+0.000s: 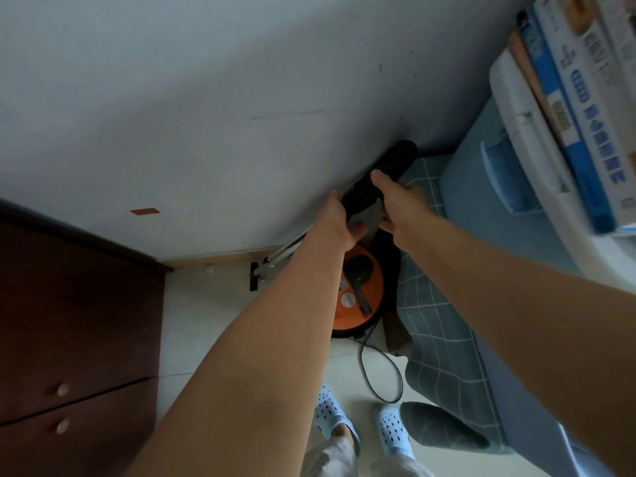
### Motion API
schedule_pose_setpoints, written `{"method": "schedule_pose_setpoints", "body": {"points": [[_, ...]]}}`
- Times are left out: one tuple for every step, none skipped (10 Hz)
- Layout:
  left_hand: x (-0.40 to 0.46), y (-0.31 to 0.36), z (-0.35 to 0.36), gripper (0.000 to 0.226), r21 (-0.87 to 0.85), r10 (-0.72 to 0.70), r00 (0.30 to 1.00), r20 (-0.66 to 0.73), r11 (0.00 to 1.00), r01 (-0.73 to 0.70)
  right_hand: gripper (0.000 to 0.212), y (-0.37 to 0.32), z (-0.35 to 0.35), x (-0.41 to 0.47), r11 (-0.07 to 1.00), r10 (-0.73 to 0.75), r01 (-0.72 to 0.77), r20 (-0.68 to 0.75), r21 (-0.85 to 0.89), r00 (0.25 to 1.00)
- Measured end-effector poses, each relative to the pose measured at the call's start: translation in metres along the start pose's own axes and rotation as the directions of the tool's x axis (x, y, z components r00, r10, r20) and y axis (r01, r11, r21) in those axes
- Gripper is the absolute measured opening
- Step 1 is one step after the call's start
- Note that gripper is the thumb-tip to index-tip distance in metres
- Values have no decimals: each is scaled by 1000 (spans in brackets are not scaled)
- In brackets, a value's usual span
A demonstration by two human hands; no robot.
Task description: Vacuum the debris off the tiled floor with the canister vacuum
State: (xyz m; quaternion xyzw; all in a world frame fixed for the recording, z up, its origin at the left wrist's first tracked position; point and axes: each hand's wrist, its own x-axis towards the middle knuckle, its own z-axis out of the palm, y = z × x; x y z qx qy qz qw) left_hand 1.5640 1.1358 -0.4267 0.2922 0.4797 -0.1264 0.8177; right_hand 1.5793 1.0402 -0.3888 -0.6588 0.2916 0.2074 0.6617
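Observation:
An orange and black canister vacuum (358,297) stands on the pale tiled floor (220,325) against the wall. Its black ribbed hose (389,166) rises up beside the wall. My left hand (339,220) grips the hose's grey handle end from the left. My right hand (392,204) is closed around the same hose just above it. A silver wand (292,247) slopes down under my left arm to a black floor nozzle (255,275) near the baseboard. The black power cord (382,373) loops across the floor in front of the canister.
A dark wooden drawer cabinet (75,339) stands at left. A bed with teal checked bedding (444,321) fills the right, with a blue plastic bin (509,187) and stacked boxes (578,98) beyond it. My feet in light blue clogs (330,414) stand below.

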Motion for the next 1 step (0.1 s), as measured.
{"method": "schedule_pose_setpoints", "body": {"points": [[-46, -6, 1, 54, 44, 8, 996, -86, 999, -4, 75, 8, 0, -6, 999, 35, -35, -60, -12, 998]]}}
